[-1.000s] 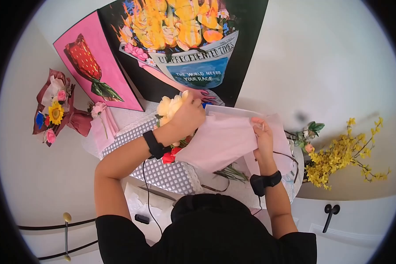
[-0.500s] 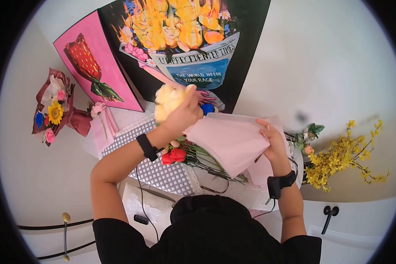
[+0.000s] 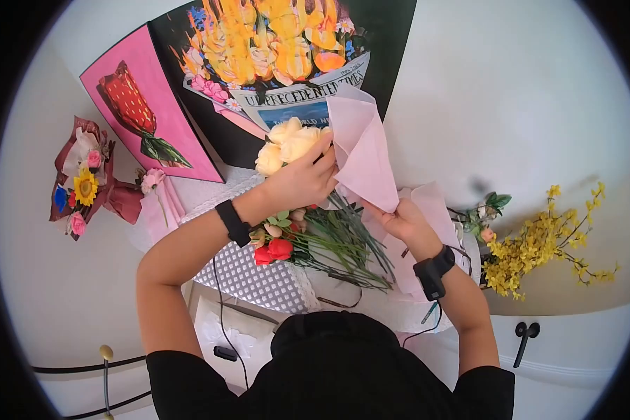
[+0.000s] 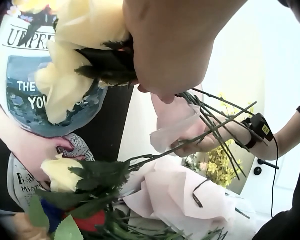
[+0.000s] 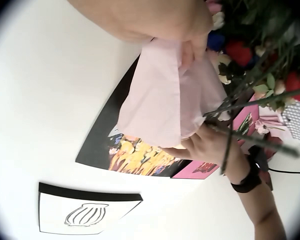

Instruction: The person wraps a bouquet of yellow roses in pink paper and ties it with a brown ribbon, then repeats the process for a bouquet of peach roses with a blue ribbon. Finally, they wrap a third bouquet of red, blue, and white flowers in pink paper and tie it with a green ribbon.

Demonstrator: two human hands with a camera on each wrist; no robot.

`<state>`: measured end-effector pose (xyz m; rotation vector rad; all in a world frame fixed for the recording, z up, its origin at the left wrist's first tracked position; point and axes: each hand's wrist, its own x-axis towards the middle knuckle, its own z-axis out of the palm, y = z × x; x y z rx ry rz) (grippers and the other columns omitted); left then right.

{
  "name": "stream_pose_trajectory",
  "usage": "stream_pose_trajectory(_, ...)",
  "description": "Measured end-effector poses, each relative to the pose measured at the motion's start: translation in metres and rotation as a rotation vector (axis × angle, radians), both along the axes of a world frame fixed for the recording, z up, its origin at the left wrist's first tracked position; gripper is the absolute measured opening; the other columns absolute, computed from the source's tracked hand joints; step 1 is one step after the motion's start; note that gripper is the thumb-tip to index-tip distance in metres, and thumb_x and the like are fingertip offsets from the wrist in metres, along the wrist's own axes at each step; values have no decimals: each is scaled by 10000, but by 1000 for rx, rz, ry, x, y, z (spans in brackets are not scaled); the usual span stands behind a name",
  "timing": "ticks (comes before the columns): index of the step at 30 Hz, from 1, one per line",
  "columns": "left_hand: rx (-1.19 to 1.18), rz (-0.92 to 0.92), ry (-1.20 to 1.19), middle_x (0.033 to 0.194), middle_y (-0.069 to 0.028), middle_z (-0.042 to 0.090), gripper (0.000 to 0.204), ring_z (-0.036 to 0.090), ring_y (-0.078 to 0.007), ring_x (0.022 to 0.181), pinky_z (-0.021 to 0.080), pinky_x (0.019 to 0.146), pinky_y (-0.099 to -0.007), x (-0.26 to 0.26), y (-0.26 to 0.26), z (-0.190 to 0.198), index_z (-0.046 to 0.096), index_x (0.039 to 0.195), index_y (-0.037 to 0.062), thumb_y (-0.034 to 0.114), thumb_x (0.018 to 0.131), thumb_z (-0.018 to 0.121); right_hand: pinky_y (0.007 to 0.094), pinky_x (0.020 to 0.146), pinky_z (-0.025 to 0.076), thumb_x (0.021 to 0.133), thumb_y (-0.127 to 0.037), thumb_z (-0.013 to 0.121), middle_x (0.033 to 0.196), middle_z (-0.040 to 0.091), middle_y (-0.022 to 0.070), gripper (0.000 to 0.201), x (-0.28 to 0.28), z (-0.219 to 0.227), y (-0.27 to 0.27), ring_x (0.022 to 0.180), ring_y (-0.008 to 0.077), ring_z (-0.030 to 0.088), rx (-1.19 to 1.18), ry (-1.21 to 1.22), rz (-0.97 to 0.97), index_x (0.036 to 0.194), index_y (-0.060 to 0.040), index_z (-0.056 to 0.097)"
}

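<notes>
My left hand (image 3: 301, 178) holds a bunch of cream roses (image 3: 287, 147) by the stems just below the blooms. Loose green stems (image 4: 215, 125) fan out beneath it in the left wrist view. Pale pink wrapping paper (image 3: 364, 143) stands folded into a cone shape against the roses. At its lower point, my right hand (image 3: 406, 227) pinches the sheet between thumb and fingers. In the right wrist view the paper (image 5: 155, 95) spans both hands, the left-hand fingers (image 5: 190, 150) at its edge. One more cream rose (image 4: 62, 172) hangs lower down.
Red roses (image 3: 280, 248) with long green stems (image 3: 343, 241) lie on the table beside a grey patterned cloth (image 3: 259, 280). More pink paper (image 3: 423, 203) lies under the right arm. Paintings (image 3: 150, 115) lean behind, a wrapped bouquet (image 3: 84, 185) stands left, yellow blossom branches (image 3: 539, 252) right.
The pink paper has swung up from lying across the stems and folded narrower beside the cream roses. The left hand moved slightly right with the roses; the right hand drew left.
</notes>
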<state>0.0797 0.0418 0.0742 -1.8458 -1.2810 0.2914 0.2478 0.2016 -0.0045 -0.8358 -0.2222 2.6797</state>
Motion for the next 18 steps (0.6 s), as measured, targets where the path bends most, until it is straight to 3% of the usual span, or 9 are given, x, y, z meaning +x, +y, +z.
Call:
stream_pose_trajectory(2,-20,-19,-74,890,-144,604,200,521,-272,1019,300,1036,-463,-2,1,-4,575,744,23,195,666,510,517,947,422,952,-106,262,1245,454,208,353,-4,-12,3,1156,345,459,-6,-46,-9,1248,70,336)
stream_pose_trajectory(4,82,1,-81,930,-108,603,192,516,-225,997,314,1021,-477,-8,2,-20,569,757,32,174,640,514,500,953,422,949,-91,279,1246,448,210,334,-7,-29,19,1150,326,469,0,-83,-240,1233,69,354)
stream_pose_trajectory(7,-6,72,-161,941,-98,601,206,516,-221,999,311,1014,-480,-19,-5,-39,564,795,35,175,650,522,488,973,402,948,-84,283,1243,443,219,328,-6,-41,35,1165,311,454,-134,-28,-316,1230,64,359)
stream_pose_trajectory(12,-51,48,-260,969,-83,606,270,509,-227,1052,292,1022,-484,-26,-4,-62,618,849,24,175,642,533,461,987,384,950,-100,242,1255,432,236,341,-11,-5,-4,1175,317,442,-125,-109,-138,1218,56,384)
stream_pose_trajectory(14,-69,26,-241,773,-44,567,202,546,-205,868,302,1012,-479,-26,-2,-75,577,848,54,181,699,528,451,987,384,954,-117,228,1256,428,241,350,-11,7,-6,1177,318,439,-176,-77,-106,1209,53,397)
stream_pose_trajectory(16,-99,84,-217,772,-39,567,207,553,-199,838,300,1013,-481,-28,-2,-86,577,863,57,180,707,521,421,966,404,951,-144,246,1233,460,219,339,-12,22,-6,1157,313,458,-162,-113,-45,1170,35,432)
stream_pose_trajectory(17,-130,142,-190,771,-35,568,212,560,-193,808,297,1013,-482,-30,-2,-92,577,878,59,180,714,515,421,966,404,951,-144,246,1233,460,219,339,23,-33,22,1157,313,458,-159,-117,-43,1170,35,432)
stream_pose_trajectory(18,-125,146,-195,771,-35,568,212,560,-193,808,297,1013,-482,-33,-2,-98,577,878,59,180,714,515,392,943,428,925,-129,284,1206,481,224,325,31,-80,54,1124,313,485,-37,186,78,1159,27,447)
